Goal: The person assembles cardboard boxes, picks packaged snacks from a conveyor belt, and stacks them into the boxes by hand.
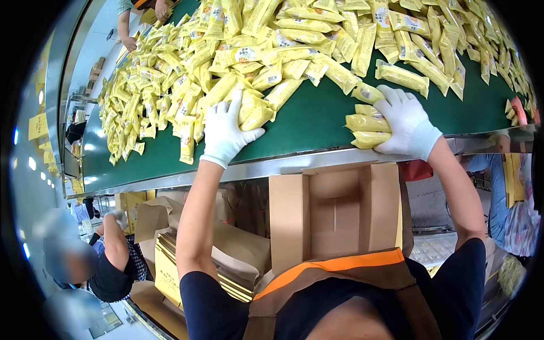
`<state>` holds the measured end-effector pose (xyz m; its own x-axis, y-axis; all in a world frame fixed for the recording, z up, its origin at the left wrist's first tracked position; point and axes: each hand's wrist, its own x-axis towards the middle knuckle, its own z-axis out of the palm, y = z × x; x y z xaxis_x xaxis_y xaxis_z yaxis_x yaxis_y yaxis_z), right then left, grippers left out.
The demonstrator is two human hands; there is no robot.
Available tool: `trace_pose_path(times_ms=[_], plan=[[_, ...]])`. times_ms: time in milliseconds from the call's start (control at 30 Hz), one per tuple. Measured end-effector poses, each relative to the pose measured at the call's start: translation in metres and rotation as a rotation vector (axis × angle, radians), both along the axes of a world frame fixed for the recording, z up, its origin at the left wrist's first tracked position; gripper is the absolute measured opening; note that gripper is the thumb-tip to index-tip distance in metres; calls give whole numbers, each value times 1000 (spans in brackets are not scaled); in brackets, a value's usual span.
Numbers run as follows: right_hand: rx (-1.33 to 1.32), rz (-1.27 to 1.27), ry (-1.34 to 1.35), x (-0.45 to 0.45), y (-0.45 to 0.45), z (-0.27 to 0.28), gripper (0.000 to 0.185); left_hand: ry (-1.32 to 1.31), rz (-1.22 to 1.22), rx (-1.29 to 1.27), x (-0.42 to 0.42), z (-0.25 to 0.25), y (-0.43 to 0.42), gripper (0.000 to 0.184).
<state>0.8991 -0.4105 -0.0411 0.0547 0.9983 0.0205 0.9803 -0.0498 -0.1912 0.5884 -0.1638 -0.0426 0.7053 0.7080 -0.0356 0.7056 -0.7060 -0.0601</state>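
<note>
Yellow snack packets point(249, 55) with printed labels lie in a big heap on a green conveyor belt point(306, 127). My left hand point(228, 129), in a white glove, is closed around a few packets point(256, 111) at the heap's near edge; its fingertips are partly hidden among them. To the right, my right hand point(407, 123), also gloved, grips a small stack of several packets point(368, 123) lying sideways near the belt's front rim. Below that rim, in front of my body, stands an open brown cardboard box point(290, 218) with its flaps spread.
A metal rail point(255, 169) edges the belt. Flattened yellow cartons point(170, 266) and brown cardboard lie left of the box. Another person's hand point(130, 43) is at the belt's far left. A person in dark clothes point(113, 275) is at lower left.
</note>
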Motion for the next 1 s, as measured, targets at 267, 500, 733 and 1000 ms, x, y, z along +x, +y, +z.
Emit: trace_pose_path(times_ms=[267, 500, 733, 1000], plan=[[98, 34, 79, -1, -2, 0, 88, -1, 13, -9, -3, -12, 15, 124], [23, -8, 8, -6, -13, -10, 93, 17, 47, -290, -1, -4, 15, 134], [-80, -121, 959, 19, -14, 10, 85, -31, 124, -267, -15, -8, 6, 135], [-265, 420, 633, -69, -56, 99, 73, -211, 174, -311, -17, -17, 2, 121]])
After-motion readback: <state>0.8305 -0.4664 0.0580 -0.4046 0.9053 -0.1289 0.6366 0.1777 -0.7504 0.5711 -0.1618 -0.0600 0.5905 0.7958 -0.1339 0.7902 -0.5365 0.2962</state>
